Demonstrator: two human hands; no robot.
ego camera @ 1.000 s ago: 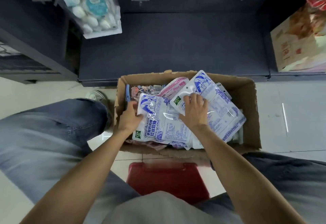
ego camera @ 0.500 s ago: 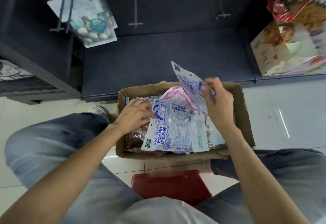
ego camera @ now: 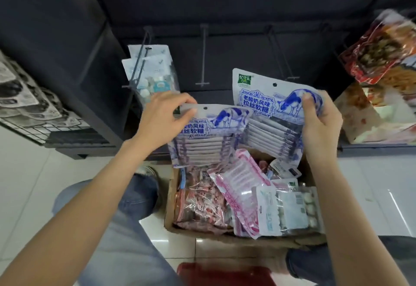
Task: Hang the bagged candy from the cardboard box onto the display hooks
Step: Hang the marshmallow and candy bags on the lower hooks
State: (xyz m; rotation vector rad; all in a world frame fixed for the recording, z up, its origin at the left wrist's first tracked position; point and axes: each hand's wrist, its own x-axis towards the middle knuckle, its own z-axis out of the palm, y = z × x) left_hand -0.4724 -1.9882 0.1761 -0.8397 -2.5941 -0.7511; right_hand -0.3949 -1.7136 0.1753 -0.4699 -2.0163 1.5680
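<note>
The left hand (ego camera: 163, 114) pinches the top left corner of a white-and-blue candy bag printed with a cow (ego camera: 202, 137), thumb and fingers closed on its header strip. The right hand (ego camera: 319, 123) grips the upper right edge of a second white-and-blue cow-print candy bag (ego camera: 265, 110), fingers curled over the front. Both bags are held upright, side by side, above the far end of an open brown cardboard box (ego camera: 170, 198) on the pale tiled floor; their inner edges overlap slightly.

Inside the box lie a pink-and-white striped candy bag (ego camera: 240, 184), a clear bag of dark red sweets (ego camera: 200, 204) and a clear bag of white round sweets with a pale label (ego camera: 290, 209). Behind the box, bare dark metal display hooks (ego camera: 203, 60) project from a dark back panel; a hook to the left carries clear bags of white sweets (ego camera: 155, 69). Red-and-orange snack packets (ego camera: 382, 47) hang at right. The person's legs in blue jeans (ego camera: 126, 207) flank the box, above a red stool (ego camera: 225, 274).
</note>
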